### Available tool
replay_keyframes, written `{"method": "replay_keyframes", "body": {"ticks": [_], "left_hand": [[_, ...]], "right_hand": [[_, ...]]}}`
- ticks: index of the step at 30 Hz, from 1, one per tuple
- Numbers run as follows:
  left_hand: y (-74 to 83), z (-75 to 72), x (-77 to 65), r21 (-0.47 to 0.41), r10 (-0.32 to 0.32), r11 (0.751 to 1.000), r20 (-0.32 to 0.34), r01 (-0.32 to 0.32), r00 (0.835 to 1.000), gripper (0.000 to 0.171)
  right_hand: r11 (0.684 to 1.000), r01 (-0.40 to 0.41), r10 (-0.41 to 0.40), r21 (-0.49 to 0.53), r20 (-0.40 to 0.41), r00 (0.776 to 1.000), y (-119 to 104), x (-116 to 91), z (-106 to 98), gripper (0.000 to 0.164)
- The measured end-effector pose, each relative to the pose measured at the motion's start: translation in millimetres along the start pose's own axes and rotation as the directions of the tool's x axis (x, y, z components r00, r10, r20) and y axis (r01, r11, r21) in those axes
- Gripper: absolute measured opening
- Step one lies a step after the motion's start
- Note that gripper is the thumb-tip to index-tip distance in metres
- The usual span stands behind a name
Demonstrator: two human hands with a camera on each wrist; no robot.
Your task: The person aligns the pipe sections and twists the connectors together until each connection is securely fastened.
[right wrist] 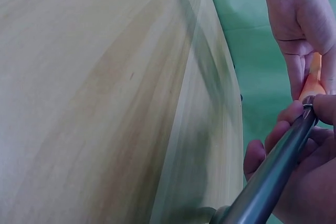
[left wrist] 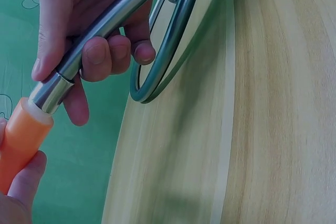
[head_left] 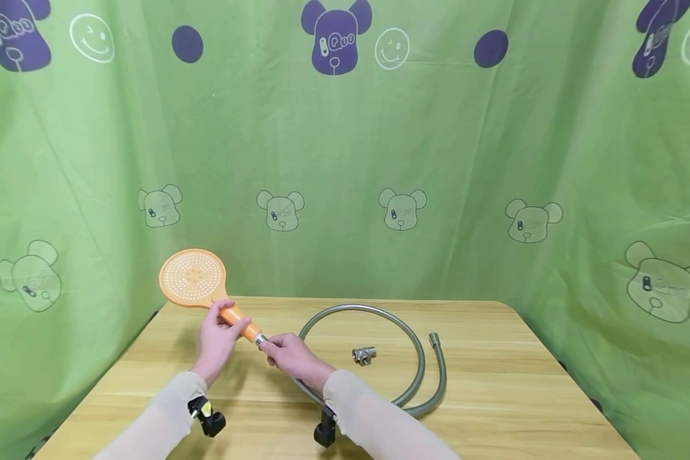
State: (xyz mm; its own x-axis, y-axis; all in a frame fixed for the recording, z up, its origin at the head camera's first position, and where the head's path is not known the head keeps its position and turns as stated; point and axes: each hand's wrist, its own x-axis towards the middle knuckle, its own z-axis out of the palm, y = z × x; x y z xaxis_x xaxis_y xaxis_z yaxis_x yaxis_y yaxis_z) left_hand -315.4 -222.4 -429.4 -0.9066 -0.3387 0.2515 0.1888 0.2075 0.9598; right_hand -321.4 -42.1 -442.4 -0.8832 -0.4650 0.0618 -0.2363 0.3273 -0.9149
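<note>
An orange shower head [head_left: 192, 278] with a pale round spray face is held up over the table's back left. Its handle [head_left: 240, 323] is gripped by my left hand [head_left: 215, 338], fingers and thumb around it. My right hand [head_left: 296, 360] pinches the metal end nut [left wrist: 51, 92] of a grey shower hose [left wrist: 115, 17], which meets the base of the handle. In the left wrist view, a narrow pale ring shows between nut and orange handle. The hose runs back through my right palm and loops on the table.
Inside the hose loop lies a small metal tee fitting [head_left: 364, 355]. The hose's free end [head_left: 434, 340] points to the back right. The wooden table [head_left: 512, 383] is enclosed by a green curtain [head_left: 345, 147] with bear prints.
</note>
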Motion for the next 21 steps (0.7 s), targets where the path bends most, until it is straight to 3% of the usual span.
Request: {"method": "replay_keyframes", "body": {"ticks": [8, 21], "left_hand": [[1.3, -0.5, -1.7, 0.017, 0.009, 1.0, -0.006, -0.008, 1.0, 0.052], [3.7, -1.5, -4.1, 0.024, 0.004, 1.0, 0.005, -0.004, 1.0, 0.053]], "right_hand": [[0.998, -0.014, 0.015, 0.055, -0.012, 1.0, -1.9, -1.0, -0.2, 0.021], [0.998, 0.008, -0.009, 0.07, 0.016, 1.0, -5.9, -3.3, -3.4, 0.035]]}}
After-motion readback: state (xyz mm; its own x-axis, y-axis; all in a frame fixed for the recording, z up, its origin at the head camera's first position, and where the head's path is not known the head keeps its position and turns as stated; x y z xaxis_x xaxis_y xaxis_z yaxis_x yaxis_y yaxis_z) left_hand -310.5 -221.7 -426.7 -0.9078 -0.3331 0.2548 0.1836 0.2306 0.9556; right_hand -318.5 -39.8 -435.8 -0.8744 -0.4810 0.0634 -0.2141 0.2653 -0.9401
